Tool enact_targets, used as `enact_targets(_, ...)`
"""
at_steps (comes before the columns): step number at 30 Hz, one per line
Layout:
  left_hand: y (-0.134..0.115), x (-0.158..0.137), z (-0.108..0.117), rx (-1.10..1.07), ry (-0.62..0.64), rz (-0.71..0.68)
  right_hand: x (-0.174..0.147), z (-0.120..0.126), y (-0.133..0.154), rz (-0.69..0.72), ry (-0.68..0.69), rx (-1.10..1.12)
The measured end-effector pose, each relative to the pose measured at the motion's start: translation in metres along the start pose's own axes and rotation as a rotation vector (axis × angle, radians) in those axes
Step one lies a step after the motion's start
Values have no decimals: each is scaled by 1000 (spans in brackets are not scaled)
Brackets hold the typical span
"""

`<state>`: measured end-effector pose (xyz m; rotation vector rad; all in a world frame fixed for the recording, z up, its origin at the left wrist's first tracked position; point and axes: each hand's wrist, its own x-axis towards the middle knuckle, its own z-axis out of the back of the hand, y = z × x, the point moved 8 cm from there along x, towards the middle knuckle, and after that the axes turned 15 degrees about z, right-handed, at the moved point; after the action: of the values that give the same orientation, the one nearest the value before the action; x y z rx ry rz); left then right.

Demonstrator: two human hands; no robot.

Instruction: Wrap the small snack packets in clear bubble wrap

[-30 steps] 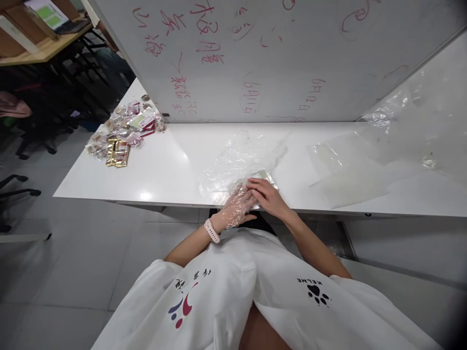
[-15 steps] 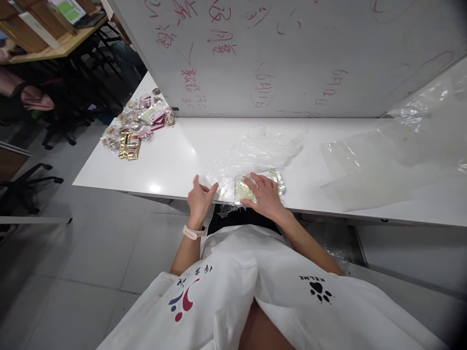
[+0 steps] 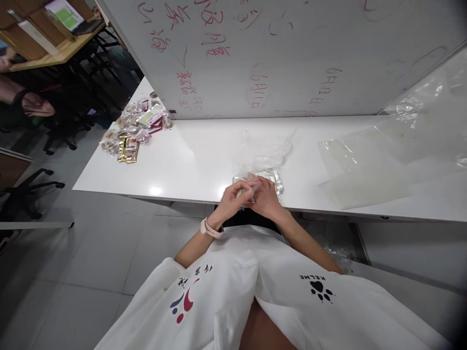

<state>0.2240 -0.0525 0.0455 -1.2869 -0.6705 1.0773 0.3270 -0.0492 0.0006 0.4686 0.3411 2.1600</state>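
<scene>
Flat silver-and-green packets (image 3: 278,182) lie at the table's front edge under clear plastic film (image 3: 268,153). My right hand (image 3: 268,198) rests over them with bent fingers, gripping them against the tabletop and hiding most of their surface. Close beside it, my left hand (image 3: 231,200) is closed, thumb and fingers pinching a crumpled bit of the film just at the right hand's fingers. The fingertips of both hands overlap, so their exact contact is partly hidden.
Small wrapped packets (image 3: 136,119) and gold sachets (image 3: 127,149) are heaped at the white table's (image 3: 197,180) left end. Large clear plastic sheets (image 3: 368,170) spread over the right side. A whiteboard (image 3: 292,63) with red writing stands along the back.
My left hand has moved right from beside the packets, its fingers closing at my right hand and drawing film with it. My right hand stays on the packets, its fingers more bent.
</scene>
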Motion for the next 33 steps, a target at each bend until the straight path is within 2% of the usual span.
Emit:
enact_targets(3,1,1,-28,260,154,-130,-3,10,-8,61,-8,200)
enact_targets(6,10,-3,-38,518,157,-266,-11,28,-14,151,3,413)
enact_targets(8,18,-6,-43,680,139,-339,-21,40,-24,124,-34,482)
enact_targets(10,27,-7,-49,827,111,-381,-34,47,-34,72,-69,464)
enact_targets(12,34,-6,-52,929,68,-397,-47,45,-38,75,-30,382)
enact_targets(15,39,-3,-52,986,12,-416,-62,33,-36,140,90,269)
enact_targets(18,37,-1,-49,997,29,-429,-66,31,-37,162,96,278)
enact_targets(22,25,14,-34,1001,115,-326,-57,43,-40,177,15,376)
enact_targets(25,5,40,-17,929,254,-183,-46,52,-47,129,-75,426)
enact_targets(30,-36,104,3,620,623,15,-24,69,-75,-60,-351,431)
enact_targets(33,-38,147,11,478,702,159,-9,74,-93,-215,-466,436)
